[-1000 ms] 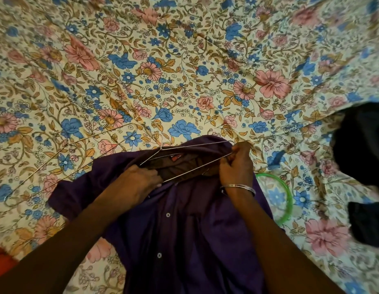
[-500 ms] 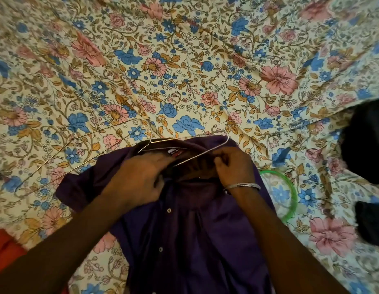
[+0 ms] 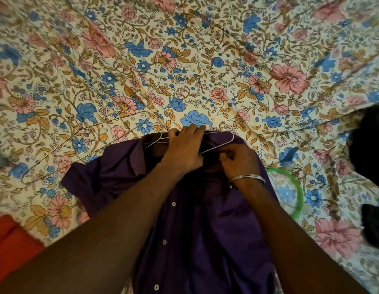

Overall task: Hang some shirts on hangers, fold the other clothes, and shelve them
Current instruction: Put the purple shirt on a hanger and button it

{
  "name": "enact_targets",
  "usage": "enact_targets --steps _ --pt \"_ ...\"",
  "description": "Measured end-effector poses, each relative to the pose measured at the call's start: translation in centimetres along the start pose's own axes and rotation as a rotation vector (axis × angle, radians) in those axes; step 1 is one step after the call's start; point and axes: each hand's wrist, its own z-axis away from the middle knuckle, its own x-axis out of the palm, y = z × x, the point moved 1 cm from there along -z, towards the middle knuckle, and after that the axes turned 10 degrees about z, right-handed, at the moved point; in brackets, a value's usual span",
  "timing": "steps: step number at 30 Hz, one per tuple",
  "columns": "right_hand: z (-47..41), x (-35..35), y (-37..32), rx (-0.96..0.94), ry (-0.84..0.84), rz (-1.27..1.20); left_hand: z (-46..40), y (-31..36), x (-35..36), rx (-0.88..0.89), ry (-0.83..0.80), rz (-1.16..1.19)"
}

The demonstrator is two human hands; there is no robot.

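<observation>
Lay soft and limp near the bed's [image 3: 205,60] front edge, purple shirt [image 3: 205,230], left hand [image 3: 184,149] gripping thin stiff wire hanger [image 3: 218,143] at collar, right hand [image 3: 239,161] pinching collar cloth, likeliest best hold.

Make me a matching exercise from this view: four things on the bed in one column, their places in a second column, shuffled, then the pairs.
Things:
1. purple shirt
2. spare wire hangers
3. green ring
4. orange cloth

Places:
A. bottom-left corner of the view
B. lying on the floral sheet left of the shirt
C. under both hands, a wire hanger at its collar
D. partly hidden beside the shirt, right of the right hand

Pairs: 1-C, 2-B, 3-D, 4-A
</observation>
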Motion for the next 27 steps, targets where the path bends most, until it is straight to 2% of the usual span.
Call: enact_targets --steps 3,8,11,13,18,22,27 --pt "-0.7 -0.3 0.8 0.107 0.075 -0.056 1.6 -1.4 0.4 0.143 0.098 -0.105" --pt "-1.5 -0.4 1.7 0.25 0.004 -0.237 4.1 -3.5 2.0 0.301 0.308 -0.124" --pt "-1.5 -0.8 2.5 0.383 -0.007 -0.43 5.0 -5.5 2.8 0.372 0.159 -0.135" --pt "-1.5 -0.9 2.6 0.322 0.001 -0.383 5.5 -6.2 3.5 0.392 0.08 -0.168" --pt "0.4 -0.9 -0.6 -0.042 0.05 -0.063 5.0 -3.8 3.0 0.317 0.149 -0.22" --pt "0.9 -1.5 -0.7 -0.018 0.228 -0.078 5.6 -3.9 2.6 0.172 0.235 -0.212" --pt "1.1 -1.2 -0.6 -0.084 0.281 -0.128 4.8 -4.6 1.3 0.059 0.215 -0.169"
